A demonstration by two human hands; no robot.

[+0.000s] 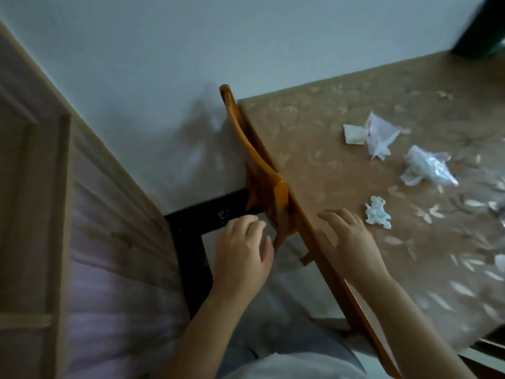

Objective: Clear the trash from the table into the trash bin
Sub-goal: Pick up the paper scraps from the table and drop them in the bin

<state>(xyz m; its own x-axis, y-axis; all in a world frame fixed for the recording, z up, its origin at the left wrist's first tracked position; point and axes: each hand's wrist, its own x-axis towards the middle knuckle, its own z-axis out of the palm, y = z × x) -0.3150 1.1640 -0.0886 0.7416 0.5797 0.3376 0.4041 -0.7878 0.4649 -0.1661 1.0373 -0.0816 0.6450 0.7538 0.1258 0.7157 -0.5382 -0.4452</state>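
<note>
Trash lies on the brown patterned table [322,165]. A small crumpled white tissue [377,212] sits closest, just right of my right hand [351,236], which hovers over the table's left edge with fingers spread and holds nothing. Farther back lie a crumpled clear plastic bag [426,168], a white wrapper with pink print [380,135] and a folded paper scrap [354,134]. My left hand [243,250] hangs empty off the table, over the floor, fingers loosely apart. No trash bin is identifiable in view.
A wooden chair [254,160] is pushed against the table's left side. A wooden door [54,214] fills the left. A dark object [481,31] stands at the table's far right corner by the white wall. More shiny scraps [498,209] lie at the right edge.
</note>
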